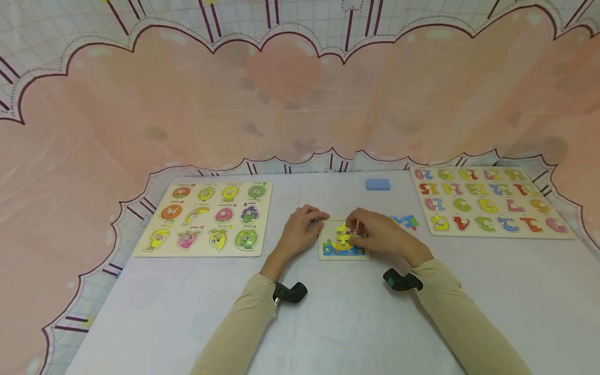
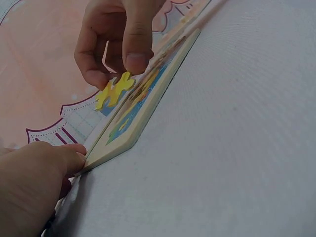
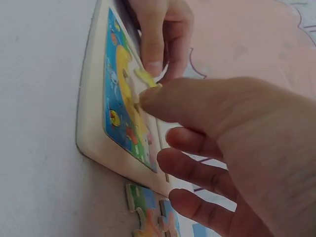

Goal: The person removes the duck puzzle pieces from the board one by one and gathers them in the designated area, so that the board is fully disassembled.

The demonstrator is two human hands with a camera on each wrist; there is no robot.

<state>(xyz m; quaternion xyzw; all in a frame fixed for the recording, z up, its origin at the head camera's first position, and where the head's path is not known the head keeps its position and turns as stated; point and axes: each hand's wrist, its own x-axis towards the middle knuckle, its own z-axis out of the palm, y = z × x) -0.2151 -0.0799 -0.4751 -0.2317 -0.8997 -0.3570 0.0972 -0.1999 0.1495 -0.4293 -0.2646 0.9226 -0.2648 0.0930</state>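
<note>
A small wooden jigsaw board (image 1: 344, 257) lies between the two hands, its lower part filled with a blue and yellow picture. My right hand (image 1: 382, 233) pinches a yellow jigsaw piece (image 2: 114, 92) between thumb and fingertips, tilted over the upper part of the board. In the right wrist view, most of this piece is hidden behind the thumb (image 3: 163, 101). The left hand (image 1: 300, 229) grips the board by its left side, thumb and index finger at the edge in the left wrist view.
Loose jigsaw pieces (image 1: 405, 222) lie just right of the board. A blue block (image 1: 377, 185) sits farther back. A fruit puzzle board (image 1: 215, 251) is at the left, and a number puzzle board (image 1: 501, 234) at the right. A patterned cloth hangs behind the table.
</note>
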